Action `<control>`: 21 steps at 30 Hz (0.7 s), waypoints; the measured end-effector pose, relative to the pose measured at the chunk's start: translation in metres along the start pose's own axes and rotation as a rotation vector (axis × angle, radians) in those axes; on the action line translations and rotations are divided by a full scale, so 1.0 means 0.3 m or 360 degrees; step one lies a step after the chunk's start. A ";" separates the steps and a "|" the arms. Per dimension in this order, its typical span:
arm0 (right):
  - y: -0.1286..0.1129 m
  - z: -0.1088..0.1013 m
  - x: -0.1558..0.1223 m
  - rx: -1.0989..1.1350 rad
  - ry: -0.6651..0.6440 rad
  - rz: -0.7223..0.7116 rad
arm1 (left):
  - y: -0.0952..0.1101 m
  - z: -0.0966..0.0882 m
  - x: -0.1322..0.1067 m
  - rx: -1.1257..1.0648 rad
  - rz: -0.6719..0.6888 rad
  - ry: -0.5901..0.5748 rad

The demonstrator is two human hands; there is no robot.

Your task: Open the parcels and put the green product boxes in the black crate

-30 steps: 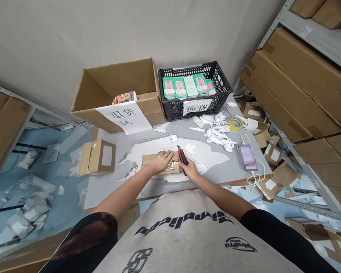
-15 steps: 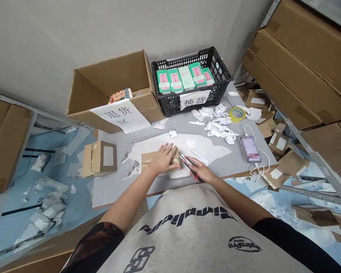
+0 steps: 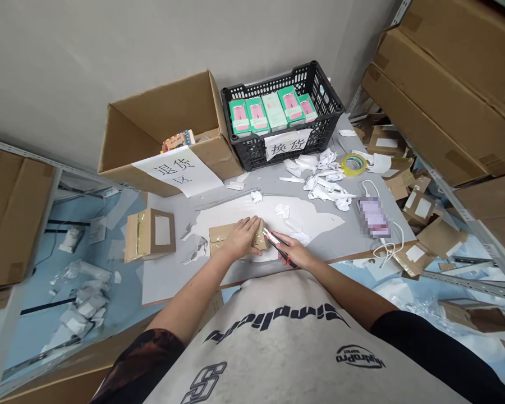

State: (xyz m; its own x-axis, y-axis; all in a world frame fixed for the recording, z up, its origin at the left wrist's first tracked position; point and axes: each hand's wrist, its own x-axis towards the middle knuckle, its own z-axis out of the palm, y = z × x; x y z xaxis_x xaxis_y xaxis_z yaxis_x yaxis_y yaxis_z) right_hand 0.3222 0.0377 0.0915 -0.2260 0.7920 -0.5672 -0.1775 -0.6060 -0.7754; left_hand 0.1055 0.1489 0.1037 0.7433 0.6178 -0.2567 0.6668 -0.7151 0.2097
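A small taped cardboard box (image 3: 221, 234) lies near the front of the grey table. My left hand (image 3: 242, 237) is laid over its right part, fingers across the top and thumb at the near side, holding it down. My right hand (image 3: 297, 251) is closed around a box cutter (image 3: 278, 244) with a red and black handle. The cutter's front end points at the right end of the box, close against it; whether the blade touches the cardboard I cannot tell. Beneath the box spreads a torn, pale patch of table surface (image 3: 320, 219).
Behind stand an open carton (image 3: 126, 174) with a paper sign and a black crate (image 3: 252, 154) holding several green boxes. Crumpled paper (image 3: 330, 191), a tape roll (image 3: 354, 163) and a cabled phone (image 3: 374, 216) lie right. Another cardboard box (image 3: 143, 235) sits left.
The box cutter's front end has shifted slightly left, closer to the box's right end. My left hand stays on the box. The whole view has shifted a little.
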 end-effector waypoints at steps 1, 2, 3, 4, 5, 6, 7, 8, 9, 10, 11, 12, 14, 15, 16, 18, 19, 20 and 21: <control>0.001 -0.001 -0.004 -0.0016 0.0008 -0.0009 | -0.002 -0.002 0.002 -0.0007 -0.0002 -0.0004; 0.001 -0.006 -0.009 -0.0034 0.0016 -0.0013 | -0.003 -0.004 0.004 -0.0017 -0.0003 -0.0009; 0.000 -0.016 -0.015 -0.0050 0.0027 -0.0014 | -0.005 -0.006 0.002 -0.0028 -0.0004 -0.0009; -0.003 -0.031 -0.021 -0.0054 0.0049 -0.0024 | -0.007 -0.007 -0.004 -0.0036 -0.0007 0.0000; -0.006 -0.048 -0.026 -0.0049 0.0085 -0.0047 | -0.009 -0.008 -0.015 -0.0039 -0.0015 0.0020; -0.011 -0.068 -0.030 -0.0034 0.0138 -0.0086 | -0.012 -0.008 -0.032 -0.0034 -0.0033 0.0052; -0.017 -0.088 -0.030 -0.0016 0.0219 -0.0134 | -0.015 -0.007 -0.055 -0.0022 -0.0072 0.0097; -0.023 -0.107 -0.026 -0.0007 0.0314 -0.0181 | -0.019 -0.004 -0.082 -0.0003 -0.0135 0.0149; -0.031 -0.122 -0.017 -0.0015 0.0409 -0.0223 | -0.024 0.000 -0.109 0.0016 -0.0220 0.0200; -0.040 -0.131 -0.003 -0.0046 0.0490 -0.0258 | -0.029 0.005 -0.135 0.0031 -0.0309 0.0235; -0.050 -0.134 0.017 -0.0099 0.0545 -0.0291 | -0.035 0.011 -0.155 0.0038 -0.0390 0.0253; -0.062 -0.130 0.043 -0.0166 0.0572 -0.0325 | -0.041 0.015 -0.167 0.0038 -0.0446 0.0251; -0.094 -0.103 0.108 -0.0280 0.0541 -0.0407 | -0.051 0.017 -0.166 0.0015 -0.0426 0.0198; -0.112 -0.082 0.144 -0.0299 0.0501 -0.0445 | -0.054 0.013 -0.154 -0.0001 -0.0345 0.0159; -0.130 -0.059 0.179 -0.0279 0.0442 -0.0470 | -0.056 0.006 -0.137 -0.0013 -0.0226 0.0122; -0.161 -0.015 0.239 -0.0198 0.0312 -0.0466 | -0.056 -0.013 -0.106 -0.0012 0.0071 0.0080; -0.170 0.003 0.260 -0.0159 0.0259 -0.0434 | -0.055 -0.022 -0.099 0.0000 0.0200 0.0088; -0.170 0.019 0.273 -0.0126 0.0237 -0.0396 | -0.054 -0.028 -0.099 0.0012 0.0278 0.0120; -0.162 0.033 0.277 -0.0097 0.0253 -0.0368 | -0.053 -0.028 -0.110 0.0018 0.0279 0.0180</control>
State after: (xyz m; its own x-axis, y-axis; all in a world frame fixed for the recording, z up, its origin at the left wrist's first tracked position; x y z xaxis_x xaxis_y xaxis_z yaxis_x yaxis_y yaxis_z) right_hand 0.3027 0.1321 0.0848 -0.0326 0.9133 -0.4059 -0.1480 -0.4060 -0.9018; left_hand 0.0709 0.1427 0.1168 0.8496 0.5160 -0.1095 0.5267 -0.8180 0.2313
